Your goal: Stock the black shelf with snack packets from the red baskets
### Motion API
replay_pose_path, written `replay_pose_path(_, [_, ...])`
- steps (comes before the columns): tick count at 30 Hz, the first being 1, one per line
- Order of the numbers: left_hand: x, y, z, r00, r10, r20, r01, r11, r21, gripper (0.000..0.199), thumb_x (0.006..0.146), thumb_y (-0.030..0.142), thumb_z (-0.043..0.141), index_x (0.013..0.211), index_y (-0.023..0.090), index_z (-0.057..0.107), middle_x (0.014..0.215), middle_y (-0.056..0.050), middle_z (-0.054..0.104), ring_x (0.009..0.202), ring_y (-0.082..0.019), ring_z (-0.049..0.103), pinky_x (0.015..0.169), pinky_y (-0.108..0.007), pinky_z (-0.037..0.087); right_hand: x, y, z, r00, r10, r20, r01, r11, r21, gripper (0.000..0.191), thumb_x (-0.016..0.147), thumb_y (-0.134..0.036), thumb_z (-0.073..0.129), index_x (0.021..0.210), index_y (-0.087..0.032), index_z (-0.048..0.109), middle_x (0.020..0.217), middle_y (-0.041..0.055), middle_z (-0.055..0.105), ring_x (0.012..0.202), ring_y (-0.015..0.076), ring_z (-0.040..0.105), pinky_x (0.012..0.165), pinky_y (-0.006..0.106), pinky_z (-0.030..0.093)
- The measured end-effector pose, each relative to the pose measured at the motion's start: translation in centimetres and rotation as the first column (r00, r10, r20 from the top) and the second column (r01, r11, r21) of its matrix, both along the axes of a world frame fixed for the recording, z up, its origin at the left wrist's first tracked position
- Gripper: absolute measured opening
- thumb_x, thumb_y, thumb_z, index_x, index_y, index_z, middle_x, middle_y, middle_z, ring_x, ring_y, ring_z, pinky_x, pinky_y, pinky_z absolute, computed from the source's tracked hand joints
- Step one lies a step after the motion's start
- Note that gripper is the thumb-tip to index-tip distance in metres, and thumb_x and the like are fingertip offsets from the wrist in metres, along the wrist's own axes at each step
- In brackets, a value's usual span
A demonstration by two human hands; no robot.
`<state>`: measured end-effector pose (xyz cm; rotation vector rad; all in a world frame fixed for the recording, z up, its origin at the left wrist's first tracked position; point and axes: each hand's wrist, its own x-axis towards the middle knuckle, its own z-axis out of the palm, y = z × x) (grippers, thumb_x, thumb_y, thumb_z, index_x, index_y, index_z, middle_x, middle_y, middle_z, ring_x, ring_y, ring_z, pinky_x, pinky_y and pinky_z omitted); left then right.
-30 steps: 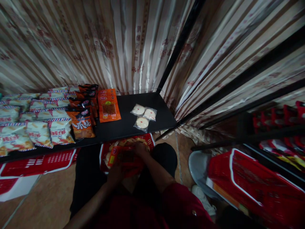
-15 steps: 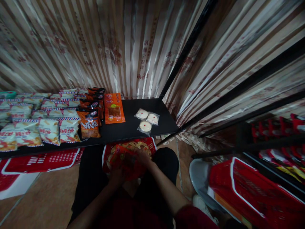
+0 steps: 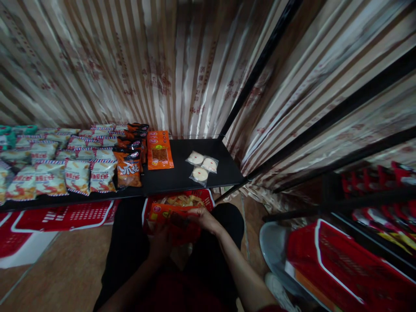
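Between my knees, an orange snack packet [image 3: 162,209] is held over a red basket [image 3: 211,200] with a white rim. My right hand [image 3: 205,219] grips the packet's right end with the fingers closed over its top. At its left end, my left hand [image 3: 160,242] is closed on the packet, in shadow and partly dark. Several small packaged snacks [image 3: 185,200] fill the basket behind the packet. A similar orange packet [image 3: 160,151] lies flat on the black shelf [image 3: 182,186] ahead. To its right are three round white items in clear wrappers [image 3: 199,174].
Rows of white snack bags [image 3: 103,175] and orange-black bags [image 3: 129,170] cover the shelf's left side. Black metal posts [image 3: 256,78] slant at the right before a striped curtain [image 3: 162,65]. Another red basket [image 3: 344,264] rests by a grey stool [image 3: 273,242] at the right.
The packet has tilted so its orange front shows more. My right hand has moved slightly right along its edge. The whole view has shifted a little.
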<state>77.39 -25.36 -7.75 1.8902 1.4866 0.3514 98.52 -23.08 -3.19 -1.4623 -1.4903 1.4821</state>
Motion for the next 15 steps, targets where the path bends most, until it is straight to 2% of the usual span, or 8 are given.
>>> replay_pose_path(5, [-0.1, -0.4, -0.4, 0.991, 0.078, 0.108, -0.097, 0.979, 0.178, 0.037, 0.081, 0.018, 0.034, 0.107, 0.012, 0.058, 0.116, -0.015, 0.055, 0.111, -0.022, 0.052, 0.097, -0.041, 0.042, 0.7, -0.7, 1.5, 0.946, -0.177, -0.272, 0.14, 0.979, -0.15, 0.029, 0.066, -0.042, 0.072, 0.081, -0.017, 0.072, 0.075, 0.0014, 0.071, 0.069, 0.0141, 0.062, 0.073, 0.027, 0.046])
replay_pose_path(8, [0.1, -0.3, 0.3, 0.976, 0.101, 0.192, -0.144, 0.964, 0.224, 0.033, 0.082, 0.021, 0.036, 0.106, 0.014, 0.057, 0.115, -0.014, 0.055, 0.11, -0.023, 0.052, 0.096, -0.044, 0.042, 0.6, -1.2, 1.6, 0.852, -0.328, -0.408, 0.235, 0.936, -0.262, 0.03, 0.062, -0.037, 0.078, 0.083, -0.017, 0.071, 0.077, 0.0019, 0.072, 0.067, 0.0123, 0.063, 0.072, 0.024, 0.046])
replay_pose_path(12, [0.7, 0.2, 2.1, 0.935, 0.157, 0.317, -0.224, 0.956, 0.188, 0.026, 0.081, 0.023, 0.038, 0.098, 0.017, 0.057, 0.106, -0.011, 0.06, 0.106, -0.023, 0.054, 0.095, -0.044, 0.042, 0.0, -1.5, 1.5, 0.696, -0.465, -0.547, 0.3, 0.881, -0.366, 0.033, 0.059, -0.033, 0.08, 0.086, -0.017, 0.069, 0.079, 0.0029, 0.072, 0.068, 0.0125, 0.065, 0.071, 0.023, 0.047])
replay_pose_path(15, [1.0, 0.8, 3.6, 0.912, 0.211, 0.351, -0.262, 0.959, 0.103, 0.028, 0.081, 0.024, 0.037, 0.101, 0.019, 0.057, 0.109, -0.01, 0.061, 0.109, -0.023, 0.052, 0.097, -0.042, 0.039, -0.9, -1.6, 1.5, 0.623, -0.526, -0.578, 0.359, 0.85, -0.387, 0.032, 0.058, -0.03, 0.081, 0.084, -0.017, 0.068, 0.077, 0.0021, 0.071, 0.068, 0.0133, 0.065, 0.071, 0.024, 0.048])
